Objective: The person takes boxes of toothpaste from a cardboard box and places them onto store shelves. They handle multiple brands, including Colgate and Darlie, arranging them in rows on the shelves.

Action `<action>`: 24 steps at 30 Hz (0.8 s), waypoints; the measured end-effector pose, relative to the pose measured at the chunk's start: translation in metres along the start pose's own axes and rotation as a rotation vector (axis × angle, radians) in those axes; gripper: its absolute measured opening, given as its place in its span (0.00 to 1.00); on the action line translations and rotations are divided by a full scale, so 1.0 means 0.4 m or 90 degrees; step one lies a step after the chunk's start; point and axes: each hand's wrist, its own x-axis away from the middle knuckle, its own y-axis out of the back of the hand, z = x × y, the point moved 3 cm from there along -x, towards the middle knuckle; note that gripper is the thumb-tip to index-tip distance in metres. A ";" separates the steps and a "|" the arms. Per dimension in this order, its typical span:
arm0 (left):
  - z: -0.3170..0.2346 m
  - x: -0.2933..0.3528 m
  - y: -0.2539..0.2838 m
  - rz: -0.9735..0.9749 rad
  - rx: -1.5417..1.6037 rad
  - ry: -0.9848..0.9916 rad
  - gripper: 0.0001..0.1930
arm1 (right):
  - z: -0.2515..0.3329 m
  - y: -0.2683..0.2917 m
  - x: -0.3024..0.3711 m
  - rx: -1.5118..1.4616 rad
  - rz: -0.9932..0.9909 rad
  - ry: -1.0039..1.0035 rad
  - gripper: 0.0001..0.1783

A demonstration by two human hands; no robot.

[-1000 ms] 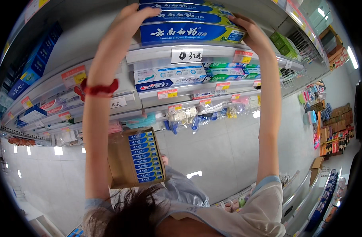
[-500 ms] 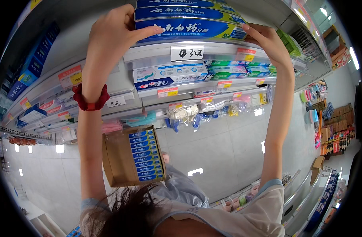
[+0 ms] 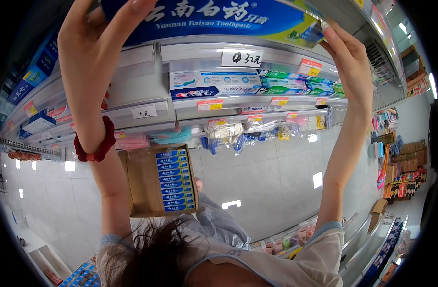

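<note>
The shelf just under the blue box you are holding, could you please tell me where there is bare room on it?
Its left stretch is bare, bordered by the left hand and the white-and-blue toothpaste boxes. From there rightward it is packed, through the green boxes. Above, both hands hold the blue toothpaste box; the right hand takes its end.

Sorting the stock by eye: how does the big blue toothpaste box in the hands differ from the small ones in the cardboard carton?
The big blue toothpaste box is single, far larger in the picture, and gripped at its ends by the left hand and right hand at the top shelf. The small toothpaste boxes are many, stacked flat in the cardboard carton on the floor, untouched. Both are blue with pale lettering.
</note>
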 end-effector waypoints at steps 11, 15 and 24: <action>0.090 0.294 0.131 -0.153 0.019 0.064 0.19 | 0.027 -0.031 -0.132 0.414 0.129 0.187 0.23; 0.063 0.383 0.170 -0.270 0.451 0.377 0.21 | 0.005 -0.038 -0.141 0.566 0.187 0.214 0.30; 0.066 0.442 0.158 -0.241 0.473 0.496 0.18 | -0.034 -0.052 -0.190 0.551 0.196 0.220 0.30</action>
